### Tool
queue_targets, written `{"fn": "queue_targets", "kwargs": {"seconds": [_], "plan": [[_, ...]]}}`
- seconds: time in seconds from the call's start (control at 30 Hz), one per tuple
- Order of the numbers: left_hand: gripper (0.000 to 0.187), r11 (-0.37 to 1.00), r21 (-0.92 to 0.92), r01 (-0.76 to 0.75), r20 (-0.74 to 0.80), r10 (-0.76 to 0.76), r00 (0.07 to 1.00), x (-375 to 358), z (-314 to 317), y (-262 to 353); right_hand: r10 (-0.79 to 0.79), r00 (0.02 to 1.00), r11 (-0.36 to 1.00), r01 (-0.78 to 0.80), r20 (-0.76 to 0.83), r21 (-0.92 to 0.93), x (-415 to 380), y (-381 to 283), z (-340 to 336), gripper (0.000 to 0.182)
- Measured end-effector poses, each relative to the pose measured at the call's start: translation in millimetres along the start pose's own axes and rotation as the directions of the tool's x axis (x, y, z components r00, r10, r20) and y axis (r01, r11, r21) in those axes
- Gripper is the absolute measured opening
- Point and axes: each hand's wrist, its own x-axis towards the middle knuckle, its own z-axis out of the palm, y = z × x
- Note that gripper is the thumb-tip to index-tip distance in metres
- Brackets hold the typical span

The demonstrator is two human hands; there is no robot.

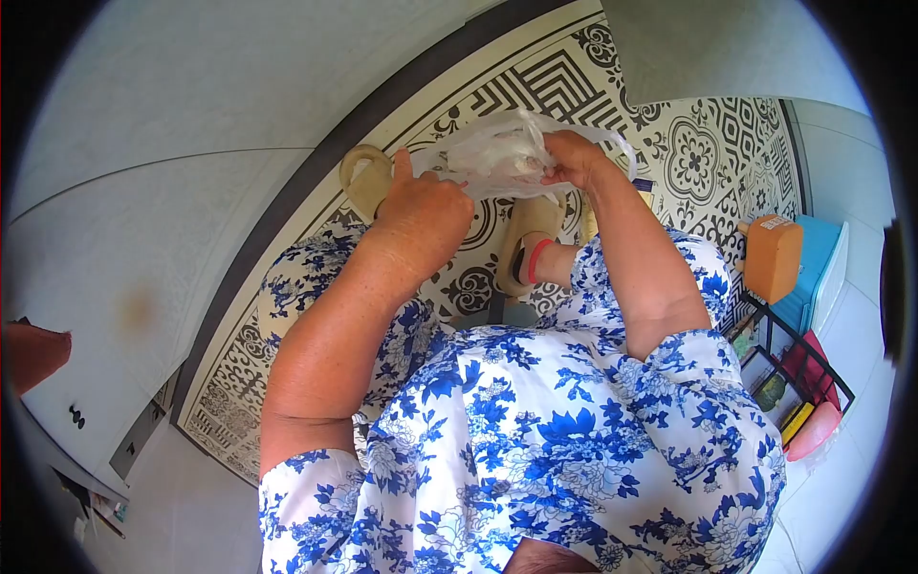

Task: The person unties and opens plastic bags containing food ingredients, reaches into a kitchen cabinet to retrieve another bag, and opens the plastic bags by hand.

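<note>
A translucent white plastic bag [492,158] is stretched between my two hands above the patterned floor mat. My left hand [426,215] is at the bag's left side, its fingers curled on the edge and one finger or thumb pointing up. At the bag's right side, my right hand [571,160] pinches the plastic, with a loop of the bag hanging past the wrist. Something whitish shows inside the bag, too unclear to name. Below it are my feet in beige slippers [521,244], one farther left [367,182].
On the right stand an orange-brown container [774,258], a blue box [813,273] and a black wire rack [798,349] holding colourful items. Pale cabinet-like surfaces [172,172] border the mat [693,158] at left and top right.
</note>
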Motion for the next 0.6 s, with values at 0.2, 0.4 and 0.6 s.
{"fn": "queue_targets", "kwargs": {"seconds": [0.2,0.4,0.6], "plan": [[0.013,1.000,-0.008,0.005,0.021,-0.005,1.000,3.3,3.0,-2.2,-0.001,0.999,1.000,0.001,0.036,0.012,-2.3,-2.1,0.7,0.029],[0.015,0.996,-0.085,0.032,-0.051,-0.037,0.998,14.5,6.4,-1.3,0.066,0.998,0.996,-0.066,-0.001,-0.060,-0.5,-2.0,9.1,0.027],[0.020,0.962,-0.271,-0.017,-0.273,-0.060,0.960,56.5,18.7,10.3,0.059,0.998,0.997,-0.060,-0.027,-0.051,13.9,0.3,11.3,0.027]]}}
